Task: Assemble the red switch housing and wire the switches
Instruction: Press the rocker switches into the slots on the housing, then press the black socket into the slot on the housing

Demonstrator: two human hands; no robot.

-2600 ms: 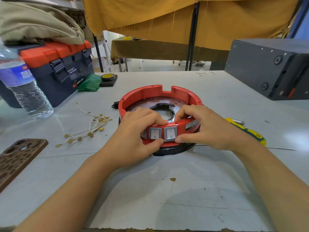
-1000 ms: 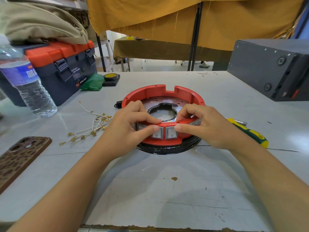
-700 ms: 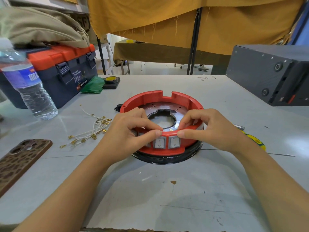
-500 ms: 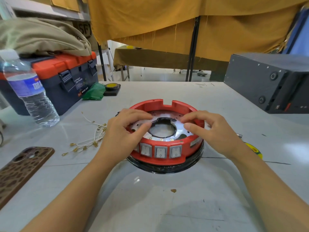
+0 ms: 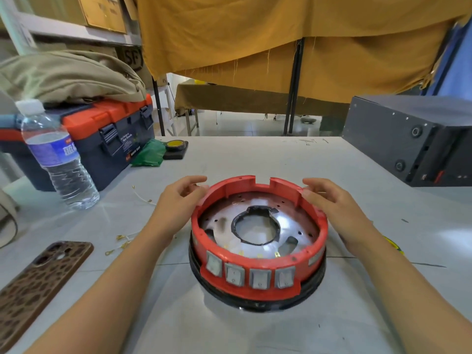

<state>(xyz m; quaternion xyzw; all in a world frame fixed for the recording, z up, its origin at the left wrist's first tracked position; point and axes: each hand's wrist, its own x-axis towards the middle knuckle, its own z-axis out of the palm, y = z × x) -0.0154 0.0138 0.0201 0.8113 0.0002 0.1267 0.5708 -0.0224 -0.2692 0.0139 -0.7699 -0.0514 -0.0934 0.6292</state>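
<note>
Mustard-yellow cloth (image 5: pixel 281 34) hangs across the back of the room, above a pale grey table (image 5: pixel 178 315) that fills your head view.

At the table's centre, in front of you, stands the red switch housing (image 5: pixel 316 226), a round open-topped ring seated on a black base ring (image 5: pixel 314 295). 2 notches are cut into its far rim. Inside lies a shiny metal plate (image 5: pixel 293 223) with a large round hole edged in black. On the near outer wall sit 4 grey rocker switches (image 5: pixel 251 274) in a row, slightly blurred.

Your left hand (image 5: pixel 176 203) is at the housing's far left side, fingers loosely curved and spread; the fingertips sit at or just beside the rim, and whether they touch it is hard to tell. It grasps nothing. Your right hand (image 5: pixel 332 203) mirrors it at the far right side, fingers relaxed and apart, the thumb tip against the red rim. It also holds nothing.

Left of the housing, thin white wires with brass terminals (image 5: pixel 122 238) lie on the table, partly hidden by your left forearm. Further left lies a brown patterned phone case (image 5: pixel 38 284), with a clear water bottle (image 5: pixel 56 159) standing beyond it. Behind the bottle sits a dark blue toolbox with an orange lid (image 5: pixel 107 134), tan fabric piled on top. At the far right is a dark grey metal box (image 5: pixel 408 139). A yellow-and-green tool (image 5: pixel 394 245) peeks out beside your right wrist.
</note>
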